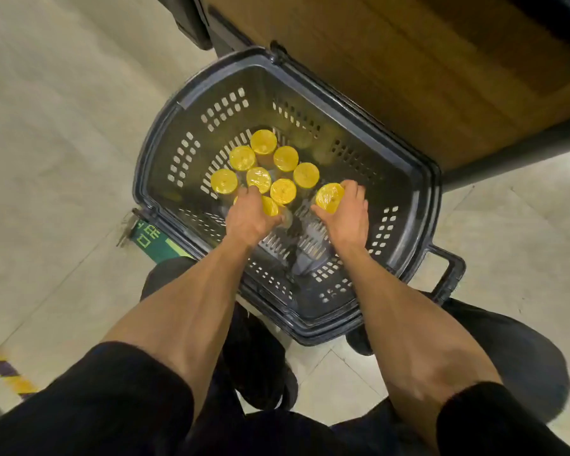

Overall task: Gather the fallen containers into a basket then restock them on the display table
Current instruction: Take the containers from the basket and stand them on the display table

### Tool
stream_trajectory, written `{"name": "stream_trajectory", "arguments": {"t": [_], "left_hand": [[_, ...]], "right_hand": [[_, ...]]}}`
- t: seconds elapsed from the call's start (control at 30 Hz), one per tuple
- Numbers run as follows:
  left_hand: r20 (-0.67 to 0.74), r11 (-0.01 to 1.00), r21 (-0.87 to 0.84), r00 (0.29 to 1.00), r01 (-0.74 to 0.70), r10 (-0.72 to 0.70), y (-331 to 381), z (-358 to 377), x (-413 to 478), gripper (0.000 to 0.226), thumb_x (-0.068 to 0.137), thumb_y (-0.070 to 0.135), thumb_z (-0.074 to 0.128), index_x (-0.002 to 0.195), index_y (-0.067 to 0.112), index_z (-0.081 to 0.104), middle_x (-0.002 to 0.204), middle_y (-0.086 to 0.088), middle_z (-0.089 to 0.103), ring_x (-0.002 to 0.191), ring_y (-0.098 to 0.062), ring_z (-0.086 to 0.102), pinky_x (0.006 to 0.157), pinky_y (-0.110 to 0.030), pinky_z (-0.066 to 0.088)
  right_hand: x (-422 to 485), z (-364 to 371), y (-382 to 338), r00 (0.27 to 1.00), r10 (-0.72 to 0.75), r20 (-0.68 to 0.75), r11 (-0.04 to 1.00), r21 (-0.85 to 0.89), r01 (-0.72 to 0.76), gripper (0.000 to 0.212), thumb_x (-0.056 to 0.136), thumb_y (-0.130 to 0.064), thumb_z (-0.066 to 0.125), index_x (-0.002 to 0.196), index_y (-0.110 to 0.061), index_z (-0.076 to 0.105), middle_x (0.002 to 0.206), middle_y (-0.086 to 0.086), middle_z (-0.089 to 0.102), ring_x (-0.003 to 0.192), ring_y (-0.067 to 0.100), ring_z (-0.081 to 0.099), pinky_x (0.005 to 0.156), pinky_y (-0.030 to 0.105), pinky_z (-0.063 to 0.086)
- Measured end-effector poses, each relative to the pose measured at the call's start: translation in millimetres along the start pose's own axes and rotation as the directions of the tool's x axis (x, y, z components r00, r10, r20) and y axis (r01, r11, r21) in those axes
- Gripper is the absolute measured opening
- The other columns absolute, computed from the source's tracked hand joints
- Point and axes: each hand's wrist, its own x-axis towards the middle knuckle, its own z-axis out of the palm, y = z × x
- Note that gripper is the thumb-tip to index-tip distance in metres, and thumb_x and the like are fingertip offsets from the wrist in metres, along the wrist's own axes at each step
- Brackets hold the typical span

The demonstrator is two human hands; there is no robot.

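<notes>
Looking down: we're right over a dark plastic basket [433,205] standing on the pale tiled floor [63,126].
Jars: seven yellow-lidded jars [285,158] stand upright, packed close together in the far half of the basket.
Left hand: our left hand [249,215] is down inside the basket, its fingers curled round the near jar [270,205] at the near edge of that cluster. The knuckles hide much of the lid, so we can't tell how it stands.
Right hand: our right hand [346,212] wraps the lone jar [329,197], thumb and fingers hugging it below a shiny lid, just right of the cluster.
Table: a brown board [408,77], probably the display table, overhangs the basket's far right side.
Floor marks: a green sticker [152,240] lies at the basket's left corner, and striped tape [7,366] crosses the lower left.
</notes>
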Motion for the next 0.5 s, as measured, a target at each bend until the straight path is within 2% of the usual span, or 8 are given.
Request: {"name": "stream_trajectory", "arguments": {"t": [0.23, 0.5], "left_hand": [[-0.079, 0.992, -0.073, 0.992, -0.106, 0.100, 28, -119, -104, 0.067, 0.077, 0.045, 0.078, 0.127, 0.011, 0.050, 0.124, -0.010, 0.049, 0.107, -0.034, 0.057, 0.089, -0.046, 0.049], [-0.196, 0.948, -0.238, 0.967, -0.210, 0.165, 51, -220, -236, 0.065, 0.071, 0.048, 0.082, 0.124, 0.021, 0.055, 0.113, -0.012, 0.059, 0.103, -0.029, 0.056, 0.074, -0.035, 0.043]], "right_hand": [[-77, -121, -56, 0.999, 0.007, -0.034, 0.998, 0.058, -0.005, 0.077, 0.076, -0.053, 0.077, 0.133, -0.014, 0.043, 0.129, 0.007, 0.049, 0.116, 0.028, 0.050, 0.089, 0.039, 0.044], [-162, -268, -118, 0.994, -0.012, -0.113, 0.983, 0.181, 0.032, 0.073, 0.073, -0.060, 0.074, 0.129, -0.022, 0.046, 0.123, -0.003, 0.051, 0.112, 0.019, 0.052, 0.085, 0.031, 0.042]]}}
